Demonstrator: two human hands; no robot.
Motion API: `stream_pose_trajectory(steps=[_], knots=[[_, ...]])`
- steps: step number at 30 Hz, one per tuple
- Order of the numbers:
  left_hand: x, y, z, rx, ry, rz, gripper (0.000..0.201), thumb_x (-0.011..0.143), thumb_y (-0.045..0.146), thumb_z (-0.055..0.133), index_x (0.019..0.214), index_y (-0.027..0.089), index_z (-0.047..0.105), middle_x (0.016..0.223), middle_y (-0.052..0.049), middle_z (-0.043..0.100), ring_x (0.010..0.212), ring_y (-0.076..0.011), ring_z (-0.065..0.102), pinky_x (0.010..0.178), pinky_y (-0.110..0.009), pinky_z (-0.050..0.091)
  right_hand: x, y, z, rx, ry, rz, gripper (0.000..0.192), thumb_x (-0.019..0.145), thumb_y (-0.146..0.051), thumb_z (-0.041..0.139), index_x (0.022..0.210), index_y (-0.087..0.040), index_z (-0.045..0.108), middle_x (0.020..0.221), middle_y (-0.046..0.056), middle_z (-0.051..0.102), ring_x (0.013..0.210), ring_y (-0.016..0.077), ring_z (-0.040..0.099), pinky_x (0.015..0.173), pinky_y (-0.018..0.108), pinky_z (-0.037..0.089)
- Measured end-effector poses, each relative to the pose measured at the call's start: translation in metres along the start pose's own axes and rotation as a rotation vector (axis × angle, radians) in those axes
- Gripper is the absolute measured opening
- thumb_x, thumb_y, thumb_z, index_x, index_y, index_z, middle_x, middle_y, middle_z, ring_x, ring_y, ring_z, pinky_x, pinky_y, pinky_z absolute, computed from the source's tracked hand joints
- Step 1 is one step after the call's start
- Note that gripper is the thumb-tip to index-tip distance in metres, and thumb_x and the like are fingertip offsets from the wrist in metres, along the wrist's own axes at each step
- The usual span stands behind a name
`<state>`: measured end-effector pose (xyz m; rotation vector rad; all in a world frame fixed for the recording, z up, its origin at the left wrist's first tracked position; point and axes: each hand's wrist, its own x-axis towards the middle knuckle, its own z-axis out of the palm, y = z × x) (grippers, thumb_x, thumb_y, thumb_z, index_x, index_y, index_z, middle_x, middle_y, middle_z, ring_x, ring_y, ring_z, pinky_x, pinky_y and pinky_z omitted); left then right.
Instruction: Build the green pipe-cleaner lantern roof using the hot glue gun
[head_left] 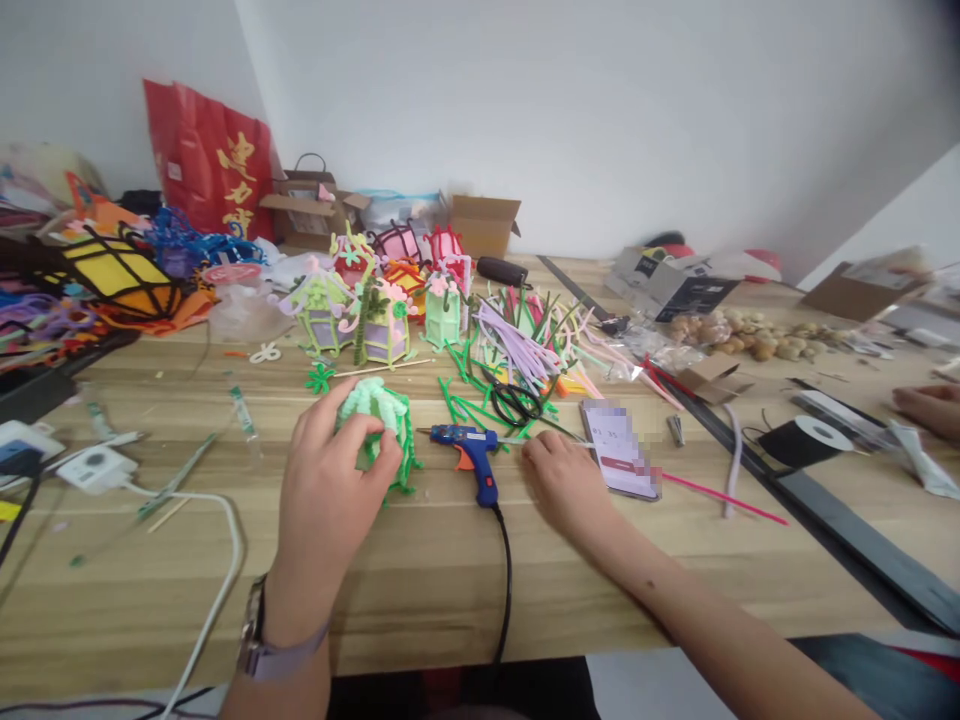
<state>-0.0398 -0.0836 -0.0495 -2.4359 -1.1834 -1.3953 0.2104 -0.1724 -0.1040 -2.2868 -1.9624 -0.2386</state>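
Observation:
My left hand [337,470] is closed around the top of a small green pipe-cleaner lantern [382,405]; mint-green fuzzy strips cover its top, and brighter green edging runs down its right side. Just right of the lantern lies a blue hot glue gun [465,438] with an orange trigger, its nozzle pointing at the lantern. A clear glue stick [511,441] sticks out of its back end. My right hand [566,480] rests palm down beside that stick, fingers bent together; what they hold, if anything, is hidden. Black-handled scissors [516,400] lie just beyond.
Finished lanterns [386,325] and purple pipe cleaners [517,340] stand and lie at the back. A phone [619,450] is right of my right hand. A black cord [506,570] and a white cable [229,570] cross the front. Another person's hand [930,410] is far right.

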Motion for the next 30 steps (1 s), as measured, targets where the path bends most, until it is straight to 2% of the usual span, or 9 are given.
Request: stream_pose_trajectory(steps=[2,5,9,13,15,18,23,27,30], knots=[[0.0,0.0,0.0,0.007,-0.003,-0.001,0.01,0.086,0.021,0.056,0.077,0.02,0.06,0.126,-0.015,0.06,0.115,-0.0312,0.06,0.097,-0.048,0.049,-0.003,-0.01,-0.002,0.134,-0.05,-0.005,0.018,0.096,-0.032,0.048,0.1,-0.02,0.061,0.089,0.009,0.069,0.081,0.024,0.066,0.066,0.032,0.044],[0.0,0.0,0.0,0.014,-0.008,-0.001,0.011,0.086,0.021,0.055,0.077,0.02,0.06,0.126,-0.016,0.06,0.114,-0.0315,0.06,0.097,-0.049,0.049,-0.006,-0.031,-0.002,0.331,-0.118,-0.005,0.039,0.086,-0.037,0.062,0.119,-0.019,0.053,0.099,0.009,0.07,0.087,0.0259,0.067,0.07,0.034,0.048],[0.0,0.0,0.0,0.006,-0.008,-0.007,0.011,0.086,0.021,0.054,0.078,0.02,0.061,0.126,-0.015,0.06,0.115,-0.0317,0.059,0.098,-0.05,0.049,0.006,-0.052,0.004,0.376,-0.111,-0.065,0.042,0.082,-0.025,0.066,0.121,-0.013,0.054,0.116,0.019,0.064,0.104,0.0319,0.064,0.082,0.041,0.05],[-0.001,0.0,0.0,-0.001,0.006,-0.008,0.01,0.085,0.021,0.055,0.077,0.021,0.06,0.126,-0.013,0.06,0.115,-0.03,0.059,0.098,-0.048,0.049,0.022,-0.055,0.01,0.458,-0.07,-0.139,0.047,0.081,-0.026,0.069,0.125,-0.017,0.052,0.119,0.015,0.065,0.109,0.0281,0.062,0.087,0.04,0.049],[-0.001,0.0,0.0,-0.008,0.007,-0.01,0.009,0.085,0.021,0.056,0.077,0.021,0.06,0.126,-0.013,0.06,0.114,-0.0297,0.059,0.098,-0.047,0.049,0.022,-0.045,0.009,0.503,-0.022,-0.16,0.04,0.085,-0.028,0.065,0.123,-0.019,0.053,0.112,0.012,0.067,0.101,0.0255,0.064,0.084,0.038,0.05],[-0.001,0.0,-0.001,-0.021,0.003,-0.01,0.009,0.086,0.021,0.056,0.078,0.021,0.059,0.126,-0.013,0.059,0.116,-0.0303,0.058,0.098,-0.048,0.049,0.005,-0.012,0.006,0.561,0.153,-0.155,0.021,0.093,-0.031,0.051,0.109,-0.02,0.059,0.096,0.01,0.07,0.088,0.0234,0.066,0.079,0.038,0.05],[0.0,0.0,-0.002,-0.02,-0.005,-0.002,0.009,0.086,0.02,0.056,0.078,0.021,0.059,0.127,-0.014,0.059,0.116,-0.0324,0.058,0.097,-0.051,0.049,-0.05,0.07,0.005,0.459,0.541,0.171,0.022,0.093,-0.039,0.044,0.086,-0.023,0.057,0.082,0.008,0.067,0.079,0.025,0.063,0.074,0.039,0.048],[0.0,-0.001,-0.002,-0.011,-0.004,0.005,0.008,0.085,0.02,0.056,0.078,0.023,0.058,0.128,-0.013,0.059,0.116,-0.0318,0.058,0.097,-0.052,0.049,-0.08,0.106,0.006,0.363,0.563,0.402,0.03,0.093,-0.041,0.038,0.077,-0.025,0.057,0.08,0.009,0.065,0.079,0.0262,0.061,0.074,0.041,0.046],[0.0,-0.001,-0.002,-0.014,-0.003,-0.004,0.007,0.085,0.02,0.058,0.079,0.024,0.057,0.127,-0.01,0.059,0.117,-0.0306,0.058,0.099,-0.05,0.049,-0.084,0.108,0.005,0.403,0.522,0.412,0.031,0.094,-0.039,0.036,0.075,-0.025,0.056,0.08,0.009,0.065,0.08,0.0259,0.061,0.076,0.041,0.046]])
